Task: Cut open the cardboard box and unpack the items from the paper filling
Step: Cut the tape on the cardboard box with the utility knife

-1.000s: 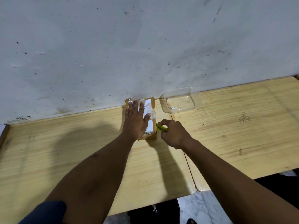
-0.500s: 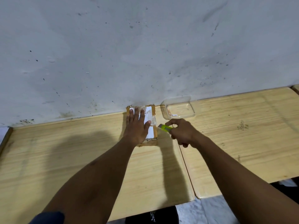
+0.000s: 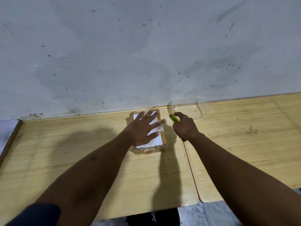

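Note:
A small taped cardboard box with a white label on top sits on the wooden table by the wall. My left hand lies flat on its top with fingers spread, slightly blurred. My right hand is just right of the box, closed round a yellow-green utility knife whose tip points toward the wall, apart from the box. The box is closed; its contents are hidden.
A clear plastic container stands against the wall right behind my right hand. Two wooden tabletops meet at a seam right of the box. The stained wall runs along the back edge.
My right hand with the knife has moved off the box's right side and lifted a little. My left hand has spread its fingers and shifted across the box top.

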`<state>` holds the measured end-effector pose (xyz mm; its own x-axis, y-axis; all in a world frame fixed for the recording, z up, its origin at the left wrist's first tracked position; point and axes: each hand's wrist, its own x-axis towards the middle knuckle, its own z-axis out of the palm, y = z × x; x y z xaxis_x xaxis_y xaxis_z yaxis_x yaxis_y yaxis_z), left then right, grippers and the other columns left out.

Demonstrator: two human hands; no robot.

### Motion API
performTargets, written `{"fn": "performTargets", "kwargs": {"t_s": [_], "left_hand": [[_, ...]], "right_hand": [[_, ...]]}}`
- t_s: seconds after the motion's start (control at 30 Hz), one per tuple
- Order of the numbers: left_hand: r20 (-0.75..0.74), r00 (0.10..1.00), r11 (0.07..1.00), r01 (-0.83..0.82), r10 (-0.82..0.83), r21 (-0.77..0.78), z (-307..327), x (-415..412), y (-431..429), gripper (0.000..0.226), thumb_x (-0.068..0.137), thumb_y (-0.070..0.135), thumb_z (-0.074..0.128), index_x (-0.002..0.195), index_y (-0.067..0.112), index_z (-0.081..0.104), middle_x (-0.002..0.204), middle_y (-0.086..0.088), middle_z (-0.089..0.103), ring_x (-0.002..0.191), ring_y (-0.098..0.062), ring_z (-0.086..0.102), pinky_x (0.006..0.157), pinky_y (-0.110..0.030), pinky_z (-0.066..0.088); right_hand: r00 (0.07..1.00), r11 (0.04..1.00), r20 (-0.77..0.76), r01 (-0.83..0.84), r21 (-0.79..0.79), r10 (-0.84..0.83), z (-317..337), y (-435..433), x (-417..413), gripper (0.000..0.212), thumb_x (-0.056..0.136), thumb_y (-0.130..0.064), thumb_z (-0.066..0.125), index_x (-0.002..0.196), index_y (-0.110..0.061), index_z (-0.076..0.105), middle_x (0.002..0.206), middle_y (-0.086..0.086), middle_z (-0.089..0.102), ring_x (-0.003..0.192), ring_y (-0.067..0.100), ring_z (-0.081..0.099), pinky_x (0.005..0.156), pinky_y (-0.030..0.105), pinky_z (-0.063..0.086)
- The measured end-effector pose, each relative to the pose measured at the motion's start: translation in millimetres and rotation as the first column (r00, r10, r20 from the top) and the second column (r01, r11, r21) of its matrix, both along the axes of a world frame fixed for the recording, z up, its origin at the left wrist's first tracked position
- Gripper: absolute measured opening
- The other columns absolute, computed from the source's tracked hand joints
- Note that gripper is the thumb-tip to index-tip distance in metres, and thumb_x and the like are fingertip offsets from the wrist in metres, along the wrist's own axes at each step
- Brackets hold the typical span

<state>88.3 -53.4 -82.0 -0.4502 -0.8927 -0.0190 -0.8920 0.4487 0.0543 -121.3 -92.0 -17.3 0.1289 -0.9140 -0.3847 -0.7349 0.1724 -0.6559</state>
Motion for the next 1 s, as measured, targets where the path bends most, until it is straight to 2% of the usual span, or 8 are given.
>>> {"fn": "performTargets", "kwargs": {"t_s": [0.17,0.27,0.43,0.57,0.67,0.77,0.87,1.0], "left_hand": [[-0.017,0.997,0.996,0.082,-0.081,0.023,-9.9,4.6,-4.5,0.059,0.099,0.059,0.017,0.154,0.038,0.015,0.165,-0.003,0.0,0.151,-0.029,-0.01,0.121,-0.047,-0.005],[-0.096,0.969,0.974,-0.227,0.226,0.005,-17.7,-12.0,5.2,0.06,0.098,0.062,0.016,0.154,0.041,0.014,0.165,-0.002,0.004,0.151,-0.026,-0.009,0.122,-0.048,-0.001],[-0.142,0.72,0.734,-0.667,0.679,0.131,-11.8,-54.2,4.4,0.061,0.1,0.057,0.018,0.155,0.035,0.007,0.165,-0.005,-0.006,0.15,-0.031,-0.013,0.119,-0.048,-0.009],[-0.134,0.766,0.777,-0.613,0.629,0.143,-8.9,-47.7,6.3,0.06,0.101,0.054,0.018,0.156,0.032,0.008,0.165,-0.007,-0.006,0.15,-0.031,-0.011,0.118,-0.052,-0.006],[-0.083,0.929,0.932,-0.356,0.361,0.065,-6.5,-20.1,6.4,0.064,0.098,0.058,0.013,0.156,0.031,0.012,0.165,-0.006,-0.002,0.151,-0.029,-0.007,0.121,-0.054,0.0],[-0.047,0.986,0.981,-0.152,0.159,0.117,-8.1,-1.0,3.7,0.062,0.098,0.059,0.015,0.155,0.037,0.005,0.164,0.001,-0.009,0.15,-0.022,-0.014,0.12,-0.052,-0.006],[-0.068,0.966,0.968,-0.245,0.248,0.058,-16.9,-6.6,3.2,0.063,0.097,0.063,0.012,0.155,0.039,0.005,0.165,0.001,-0.005,0.151,-0.022,-0.012,0.119,-0.057,-0.001],[-0.105,0.823,0.83,-0.552,0.558,0.082,-17.1,-40.8,-0.7,0.065,0.096,0.063,0.007,0.155,0.036,0.003,0.165,-0.002,-0.007,0.151,-0.025,-0.012,0.119,-0.055,-0.006]], "right_hand": [[1.0,1.0,0.015,0.011,-0.021,-0.011,0.6,0.7,-2.1,0.052,0.089,-0.01,0.043,0.134,-0.032,0.054,0.105,0.011,0.061,0.066,0.035,0.063,0.036,0.027,0.048],[0.999,0.999,0.039,0.019,-0.034,-0.018,2.1,-0.6,-4.3,0.05,0.091,-0.01,0.042,0.135,-0.032,0.053,0.107,0.011,0.062,0.053,0.029,0.061,0.032,0.023,0.044],[0.997,0.999,0.074,0.021,-0.04,-0.018,8.3,-2.2,-5.1,0.052,0.09,-0.009,0.041,0.134,-0.032,0.054,0.106,0.011,0.062,0.047,0.028,0.059,0.032,0.022,0.043],[0.992,0.999,0.12,0.034,-0.016,-0.032,12.7,-0.6,-7.2,0.055,0.087,-0.008,0.039,0.134,-0.031,0.054,0.095,0.009,0.062,0.044,0.026,0.056,0.034,0.023,0.042],[0.989,0.998,0.136,0.057,0.009,-0.057,9.5,0.1,-11.6,0.057,0.087,-0.008,0.038,0.137,-0.03,0.053,0.093,0.009,0.062,0.041,0.025,0.053,0.037,0.024,0.043],[0.988,0.998,0.137,0.065,0.026,-0.068,6.0,2.7,-16.4,0.059,0.085,-0.006,0.038,0.137,-0.03,0.053,0.092,0.009,0.064,0.044,0.027,0.055,0.038,0.026,0.045],[0.986,0.997,0.147,0.069,0.039,-0.074,3.6,6.4,-19.0,0.06,0.085,-0.006,0.038,0.138,-0.031,0.052,0.09,0.009,0.065,0.047,0.028,0.055,0.039,0.027,0.046],[0.982,0.997,0.177,0.068,0.036,-0.073,0.5,10.6,-17.9,0.06,0.088,-0.007,0.039,0.142,-0.032,0.048,0.103,0.01,0.064,0.046,0.025,0.053,0.04,0.027,0.046]]}}
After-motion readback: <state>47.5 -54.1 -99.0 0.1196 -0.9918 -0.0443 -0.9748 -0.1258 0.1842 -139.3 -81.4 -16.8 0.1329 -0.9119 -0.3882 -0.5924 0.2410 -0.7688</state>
